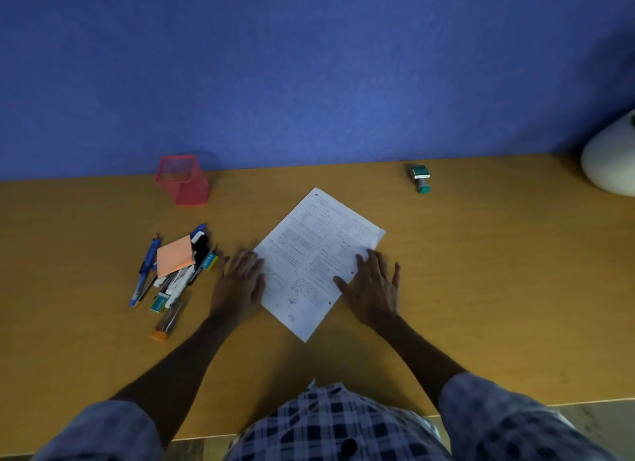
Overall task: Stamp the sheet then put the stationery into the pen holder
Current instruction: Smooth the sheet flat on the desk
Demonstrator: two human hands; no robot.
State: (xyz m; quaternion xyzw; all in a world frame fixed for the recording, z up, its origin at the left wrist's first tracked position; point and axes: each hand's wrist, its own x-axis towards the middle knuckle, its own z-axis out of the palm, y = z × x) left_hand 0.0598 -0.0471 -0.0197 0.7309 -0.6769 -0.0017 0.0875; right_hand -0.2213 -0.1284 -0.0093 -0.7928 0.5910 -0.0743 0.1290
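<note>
A printed white sheet lies turned at an angle in the middle of the wooden desk. My left hand rests flat on its left edge, fingers straight. On the sheet's right edge my right hand presses with spread fingers. A green stamp lies on its side at the back right, well away from both hands. The red mesh pen holder stands at the back left. A heap of stationery lies left of my left hand: blue pens, an orange sticky pad, erasers and a tube.
A blue wall runs along the back of the desk. A white rounded object sits at the far right edge. The desk's front edge is close to my body.
</note>
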